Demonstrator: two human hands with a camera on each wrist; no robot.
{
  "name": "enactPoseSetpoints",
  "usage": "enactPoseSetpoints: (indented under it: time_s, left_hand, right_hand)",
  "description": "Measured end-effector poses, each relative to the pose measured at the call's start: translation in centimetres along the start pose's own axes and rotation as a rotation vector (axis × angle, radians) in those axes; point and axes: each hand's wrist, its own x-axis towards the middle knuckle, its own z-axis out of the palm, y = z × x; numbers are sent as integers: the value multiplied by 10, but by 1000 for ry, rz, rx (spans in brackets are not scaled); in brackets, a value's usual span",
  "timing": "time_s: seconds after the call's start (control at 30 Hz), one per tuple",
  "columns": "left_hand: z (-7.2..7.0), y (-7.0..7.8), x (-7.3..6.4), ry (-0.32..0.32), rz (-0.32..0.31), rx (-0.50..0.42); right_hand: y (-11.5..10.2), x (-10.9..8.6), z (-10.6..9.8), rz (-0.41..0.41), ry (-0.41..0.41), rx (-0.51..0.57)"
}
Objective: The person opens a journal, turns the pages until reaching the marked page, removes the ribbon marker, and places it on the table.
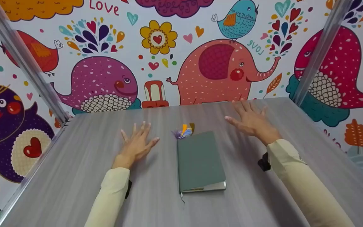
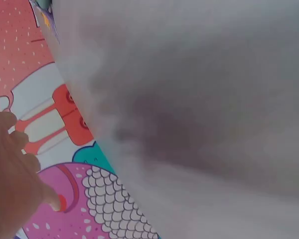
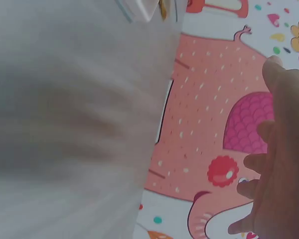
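A grey-green hardcover notebook lies closed on the table, its page edges and a thin ribbon showing at the near end. Just past its far left corner is a small item with shiny blue, orange and purple parts; its kind is unclear. To the left of the notebook, my left hand hovers with fingers spread, holding nothing. My right hand, also spread and holding nothing, is to the right and farther back. Both wrist views show the hands above the tabletop, apart from the notebook.
The grey wood-grain table ends at a back wall printed with cartoon animals. Metal posts stand at the back left and back right corners. Side panels with similar prints border the table.
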Motion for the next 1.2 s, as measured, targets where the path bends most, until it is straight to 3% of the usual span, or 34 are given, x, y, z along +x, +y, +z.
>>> enactPoseSetpoints:
  time_s: [0.3,0.57,0.83,0.93,1.1,1.2]
  left_hand:
    - [14,23,-8,30,73,-64]
    - [28,58,-17,39,137,-182]
    - [38,93,-29,-10,107,-440]
    - [41,102,-32,-36,134,-515]
    - [48,110,-37,-96,169,-606]
    - [53,114,-41,-121,170,-608]
  right_hand:
    - [-22,-11,12,-42,20,167]
    - [-35,-21,21,-41,41,371]
    - [-40,-34,35,-9,29,525]
    - [-42,-41,41,0,26,598]
    - [-49,-51,48,48,-7,713]
    - [-53,-54,52,63,-13,740]
